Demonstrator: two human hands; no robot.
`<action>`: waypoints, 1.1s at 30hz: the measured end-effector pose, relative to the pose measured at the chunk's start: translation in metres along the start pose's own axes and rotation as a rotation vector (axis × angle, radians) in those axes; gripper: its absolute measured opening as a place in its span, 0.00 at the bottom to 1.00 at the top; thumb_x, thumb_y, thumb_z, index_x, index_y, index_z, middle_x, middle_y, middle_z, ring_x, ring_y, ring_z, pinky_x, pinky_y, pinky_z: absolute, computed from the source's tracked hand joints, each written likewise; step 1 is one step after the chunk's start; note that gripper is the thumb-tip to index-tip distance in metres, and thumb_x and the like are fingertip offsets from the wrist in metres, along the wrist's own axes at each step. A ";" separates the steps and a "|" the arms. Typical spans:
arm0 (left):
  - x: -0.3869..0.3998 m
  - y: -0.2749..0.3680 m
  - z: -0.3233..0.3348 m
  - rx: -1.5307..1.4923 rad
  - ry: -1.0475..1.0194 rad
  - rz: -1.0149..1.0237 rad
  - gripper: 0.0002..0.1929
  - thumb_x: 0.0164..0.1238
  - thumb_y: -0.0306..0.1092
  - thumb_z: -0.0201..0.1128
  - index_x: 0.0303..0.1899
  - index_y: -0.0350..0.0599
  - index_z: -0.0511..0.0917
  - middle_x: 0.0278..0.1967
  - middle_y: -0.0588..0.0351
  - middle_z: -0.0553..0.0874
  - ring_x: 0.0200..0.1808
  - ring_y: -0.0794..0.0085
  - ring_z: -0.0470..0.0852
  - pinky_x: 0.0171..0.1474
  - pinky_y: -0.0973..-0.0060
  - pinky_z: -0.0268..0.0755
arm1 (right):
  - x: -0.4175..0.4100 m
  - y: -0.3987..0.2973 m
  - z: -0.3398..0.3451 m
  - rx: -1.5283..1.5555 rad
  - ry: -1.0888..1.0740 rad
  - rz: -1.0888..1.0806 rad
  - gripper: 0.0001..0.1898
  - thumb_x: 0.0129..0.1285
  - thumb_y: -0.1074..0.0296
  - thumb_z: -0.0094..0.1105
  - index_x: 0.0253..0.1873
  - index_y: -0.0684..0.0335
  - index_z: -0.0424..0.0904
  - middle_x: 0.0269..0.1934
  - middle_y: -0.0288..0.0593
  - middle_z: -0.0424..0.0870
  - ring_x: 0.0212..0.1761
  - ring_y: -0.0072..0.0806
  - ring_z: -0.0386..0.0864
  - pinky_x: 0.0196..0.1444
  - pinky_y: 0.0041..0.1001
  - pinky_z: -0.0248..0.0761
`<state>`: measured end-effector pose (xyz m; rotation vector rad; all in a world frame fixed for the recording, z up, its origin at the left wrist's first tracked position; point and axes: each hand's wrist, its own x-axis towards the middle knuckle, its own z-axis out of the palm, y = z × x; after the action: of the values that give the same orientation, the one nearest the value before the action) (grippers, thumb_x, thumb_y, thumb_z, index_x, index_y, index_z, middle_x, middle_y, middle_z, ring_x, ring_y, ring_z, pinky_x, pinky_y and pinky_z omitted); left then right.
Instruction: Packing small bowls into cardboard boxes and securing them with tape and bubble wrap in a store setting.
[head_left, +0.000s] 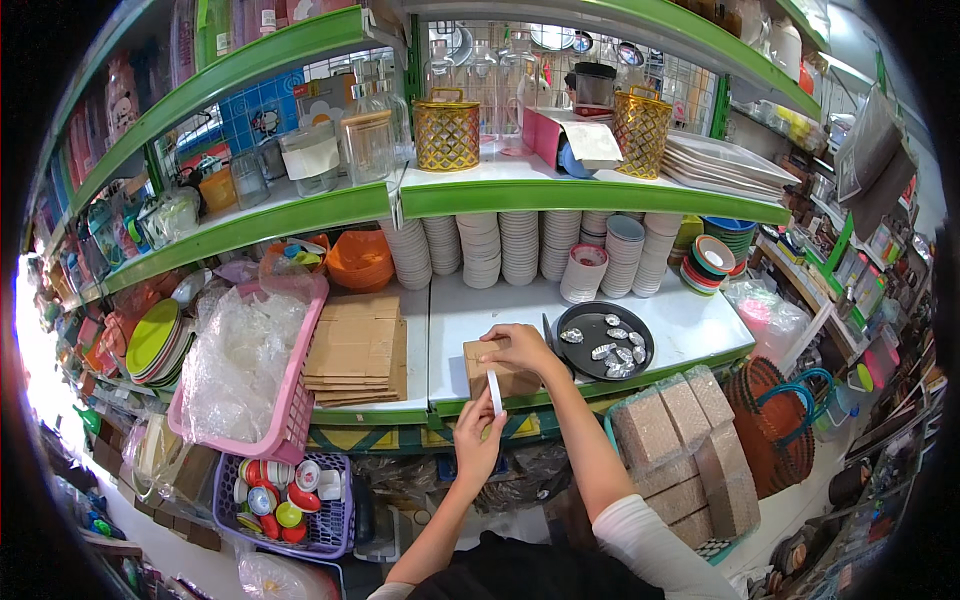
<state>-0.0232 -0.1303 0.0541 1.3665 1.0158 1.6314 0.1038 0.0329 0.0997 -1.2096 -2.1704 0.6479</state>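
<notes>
My left hand (478, 433) holds a thin white ring, which looks like a roll of tape (494, 393), edge-on against the near side of a small brown cardboard box (517, 382). Across the top of that box rests my right hand (519, 348), its fingers bent over the far left part and touching the cardboard. The box sits at the front edge of the white shelf (450, 330). Just right of it is a round black pan (606, 341) with several small silvery fluted moulds (619, 352) in it. A dark, narrow blade-like object (547, 330) stands between box and pan.
Flattened cardboard boxes (352, 337) lie stacked left, beside a pink basket (300, 375) of bubble wrap. Stacked white bowls (519, 247) line the shelf's back. A green-edged shelf (585, 196) overhangs. Below are a purple basket (330, 525) and bubble-wrapped boxes (675, 442).
</notes>
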 end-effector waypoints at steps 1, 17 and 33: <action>0.000 -0.001 0.000 -0.031 0.001 -0.012 0.25 0.66 0.18 0.60 0.64 0.37 0.71 0.43 0.57 0.74 0.44 0.77 0.78 0.50 0.79 0.75 | 0.001 -0.001 0.000 0.001 -0.001 -0.001 0.25 0.45 0.54 0.77 0.49 0.56 0.85 0.44 0.43 0.87 0.47 0.35 0.84 0.52 0.29 0.73; 0.002 -0.004 -0.001 -0.047 -0.011 -0.045 0.17 0.67 0.20 0.59 0.57 0.31 0.72 0.44 0.55 0.73 0.47 0.75 0.77 0.52 0.79 0.74 | 0.010 -0.004 0.017 -0.148 0.167 0.013 0.13 0.55 0.54 0.68 0.35 0.57 0.84 0.34 0.41 0.87 0.37 0.36 0.85 0.44 0.31 0.73; 0.003 -0.007 -0.004 -0.134 -0.022 -0.033 0.19 0.67 0.20 0.60 0.59 0.34 0.73 0.45 0.58 0.74 0.46 0.77 0.77 0.52 0.80 0.72 | -0.008 0.006 -0.006 -0.257 -0.043 -0.123 0.32 0.48 0.51 0.75 0.58 0.56 0.80 0.59 0.53 0.77 0.62 0.45 0.75 0.65 0.36 0.65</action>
<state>-0.0275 -0.1254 0.0478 1.2689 0.8949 1.6265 0.1149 0.0295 0.0984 -1.1855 -2.3984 0.3539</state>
